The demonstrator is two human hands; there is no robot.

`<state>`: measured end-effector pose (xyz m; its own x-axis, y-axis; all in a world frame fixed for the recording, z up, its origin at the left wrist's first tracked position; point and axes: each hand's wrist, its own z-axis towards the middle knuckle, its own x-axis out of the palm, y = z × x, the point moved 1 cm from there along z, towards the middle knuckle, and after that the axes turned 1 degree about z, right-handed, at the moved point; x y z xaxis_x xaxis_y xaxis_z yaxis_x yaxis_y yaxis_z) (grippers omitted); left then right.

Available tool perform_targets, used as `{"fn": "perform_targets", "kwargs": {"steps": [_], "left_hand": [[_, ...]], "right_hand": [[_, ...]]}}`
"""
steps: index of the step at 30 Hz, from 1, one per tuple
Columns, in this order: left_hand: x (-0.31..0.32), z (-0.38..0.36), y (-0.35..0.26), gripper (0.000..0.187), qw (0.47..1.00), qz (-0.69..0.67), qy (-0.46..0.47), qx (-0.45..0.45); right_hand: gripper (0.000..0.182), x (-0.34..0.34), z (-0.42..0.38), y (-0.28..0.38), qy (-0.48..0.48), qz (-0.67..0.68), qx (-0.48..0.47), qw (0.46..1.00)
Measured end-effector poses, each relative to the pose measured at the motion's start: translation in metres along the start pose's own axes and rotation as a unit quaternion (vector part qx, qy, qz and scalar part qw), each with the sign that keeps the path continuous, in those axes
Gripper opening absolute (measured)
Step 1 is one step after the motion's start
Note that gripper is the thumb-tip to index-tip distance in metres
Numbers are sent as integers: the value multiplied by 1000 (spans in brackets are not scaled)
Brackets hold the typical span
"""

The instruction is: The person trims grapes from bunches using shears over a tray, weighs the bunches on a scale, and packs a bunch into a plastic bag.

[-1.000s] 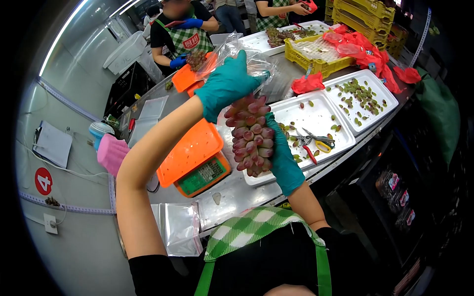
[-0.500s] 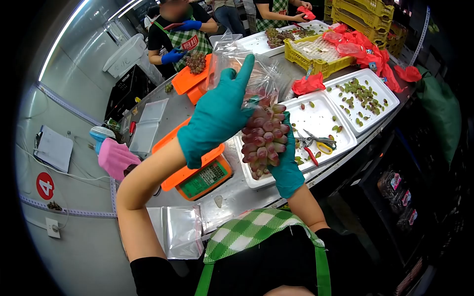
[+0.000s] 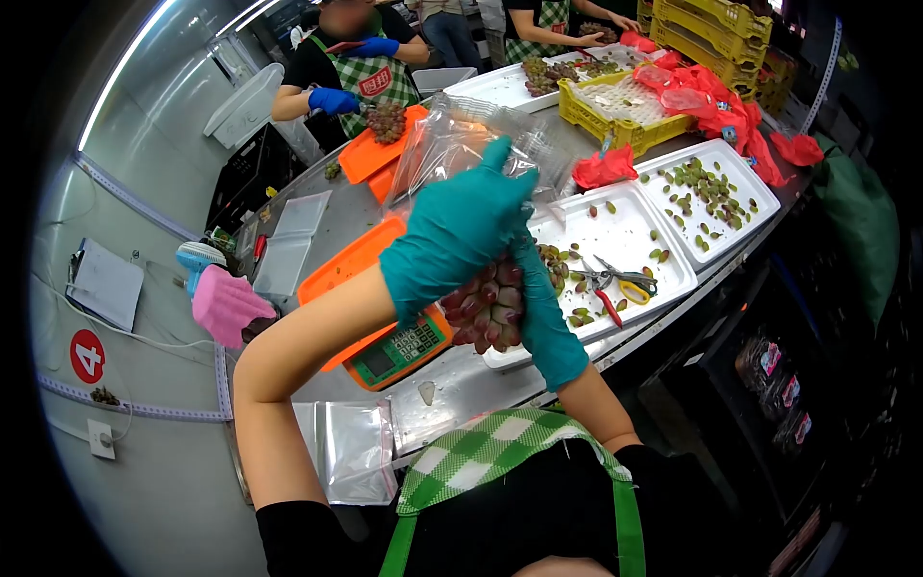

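A bunch of reddish-purple grapes (image 3: 488, 310) hangs below my left hand (image 3: 460, 226), which wears a teal glove and grips the bunch near its top; the exact hold is hidden. One or two of its fingers point up. My right hand (image 3: 544, 313), also in a teal glove, lies along the bunch's right side, its fingertips close to my left hand. Beneath and right of the hands is a white tray (image 3: 680, 272) with loose grapes, grey-bladed scissors with a yellow handle (image 3: 635, 291) and a red-handled tool (image 3: 608, 308).
An orange scale (image 3: 399, 354) stands left of the grapes, with clear plastic packaging (image 3: 452, 144) behind. Further right are a second white tray (image 3: 707, 252), a yellow crate (image 3: 615, 130) and red bags (image 3: 707, 96). A co-worker in blue gloves (image 3: 332, 101) stands across the table.
The bunch has moved left and slightly down and looks turned. My left hand has shifted right and down, and my right hand has come up closer to it.
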<state>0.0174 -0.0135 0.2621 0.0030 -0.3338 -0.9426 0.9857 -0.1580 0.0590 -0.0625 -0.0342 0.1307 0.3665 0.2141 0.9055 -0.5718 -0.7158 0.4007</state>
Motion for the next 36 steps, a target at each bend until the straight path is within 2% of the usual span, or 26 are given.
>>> {"fn": "perform_targets", "kwargs": {"steps": [1, 3, 5, 7, 10, 12, 13, 15, 17, 20, 21, 24, 25, 28, 29, 32, 36], "left_hand": [[3, 2, -3, 41, 999, 28, 29, 19], [4, -5, -9, 42, 997, 44, 21, 65], [7, -15, -12, 46, 992, 56, -3, 114], [0, -24, -18, 47, 992, 27, 18, 123], [-6, -41, -27, 49, 992, 25, 23, 121], [-4, -48, -29, 50, 991, 40, 7, 127], [2, -51, -28, 51, 990, 47, -6, 136], [8, -51, -29, 52, 987, 58, -19, 148], [15, -46, -37, 51, 985, 66, -18, 156], [30, -41, -42, 38, 982, 21, -22, 188], [37, -41, -46, 36, 976, -3, -92, 195], [28, -56, -57, 45, 983, -11, 81, 165], [32, -61, -59, 44, 979, 11, 34, 199], [39, -74, -71, 42, 980, 45, 48, 187], [43, -79, -76, 41, 977, 83, 22, 193], [47, -83, -85, 42, 977, -2, 26, 214], [53, -79, -93, 48, 973, -81, 108, 185]], "right_hand": [[39, -11, 5, -3, 17, 9, 14, 1000], [36, -41, 18, -8, 79, 42, 60, 994], [37, -45, 19, -6, 85, 53, 70, 993], [39, -41, 14, -5, 7, 25, 28, 999], [37, 2, -16, 14, -23, -14, -18, 999], [39, 8, -8, 11, -30, 12, -56, 998], [40, 9, -4, 10, -33, 24, -75, 996], [37, -29, 23, -9, 54, -71, -181, 979], [37, -38, 33, -14, 73, -75, -171, 980], [37, -34, 25, -11, 64, -48, -110, 991], [37, -30, 20, -8, 57, -39, -88, 994], [38, -27, 5, -5, 46, -24, -52, 997], [38, -27, 1, -4, 45, -25, -46, 998], [38, -26, -7, -2, 40, -27, -36, 998], [38, -26, -9, -2, 39, -29, -35, 998], [39, -27, -17, 1, 36, -35, -33, 998], [40, -23, -21, 6, 38, -52, -41, 997]]}}
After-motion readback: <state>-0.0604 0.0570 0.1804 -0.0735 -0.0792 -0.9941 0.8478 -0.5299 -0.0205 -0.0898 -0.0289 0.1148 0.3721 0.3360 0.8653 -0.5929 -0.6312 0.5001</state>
